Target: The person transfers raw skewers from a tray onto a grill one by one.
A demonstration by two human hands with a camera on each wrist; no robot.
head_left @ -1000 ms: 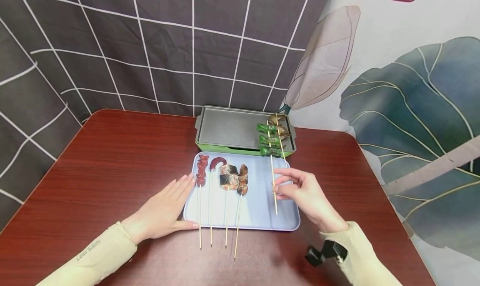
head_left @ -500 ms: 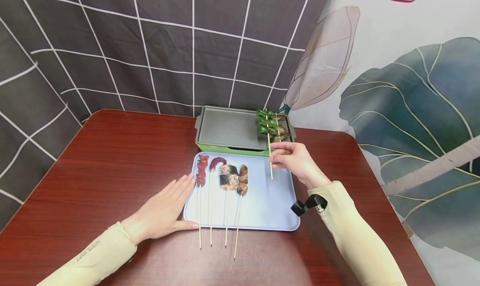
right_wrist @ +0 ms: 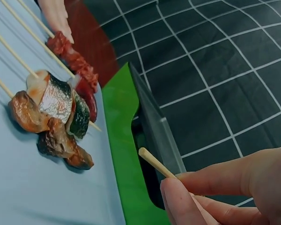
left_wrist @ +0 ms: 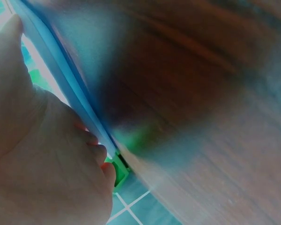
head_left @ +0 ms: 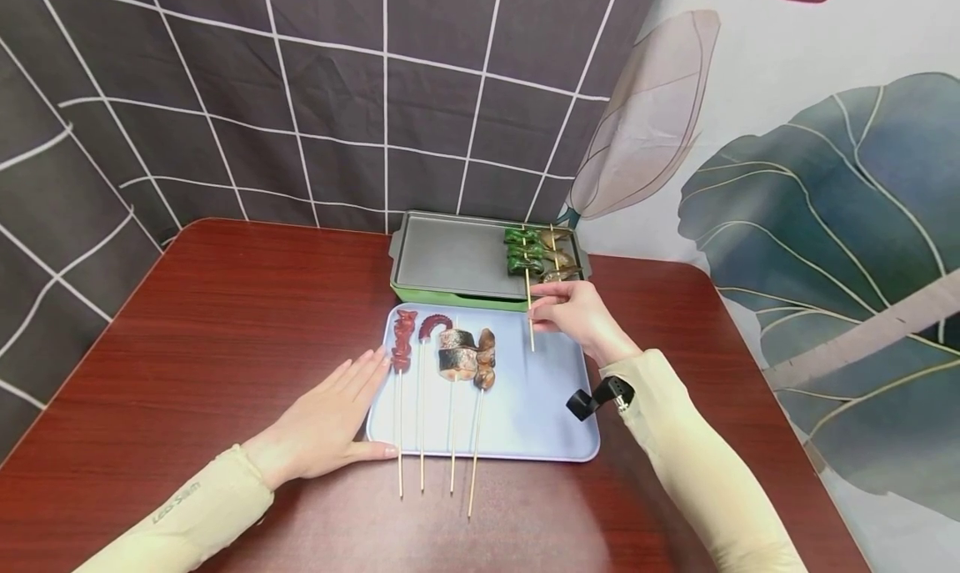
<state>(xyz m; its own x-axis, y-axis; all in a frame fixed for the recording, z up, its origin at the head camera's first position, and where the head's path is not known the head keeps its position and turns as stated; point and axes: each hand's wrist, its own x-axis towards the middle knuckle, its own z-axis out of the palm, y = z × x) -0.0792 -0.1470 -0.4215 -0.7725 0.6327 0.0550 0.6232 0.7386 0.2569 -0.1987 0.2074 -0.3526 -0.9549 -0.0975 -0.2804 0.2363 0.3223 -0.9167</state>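
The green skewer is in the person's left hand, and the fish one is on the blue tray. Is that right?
Wrong hand: the head view shows the green skewer in the right hand. The left hand rests at the edge of the blue tray. The fish one is indeed on that tray.

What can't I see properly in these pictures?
Head: brown skewer on the grill, its lower stick behind the right hand.
Head: lettering on the left sleeve, too small to read surely.
Left wrist: much of the tray, behind the left hand.
Right wrist: part of the held stick, behind the fingers.
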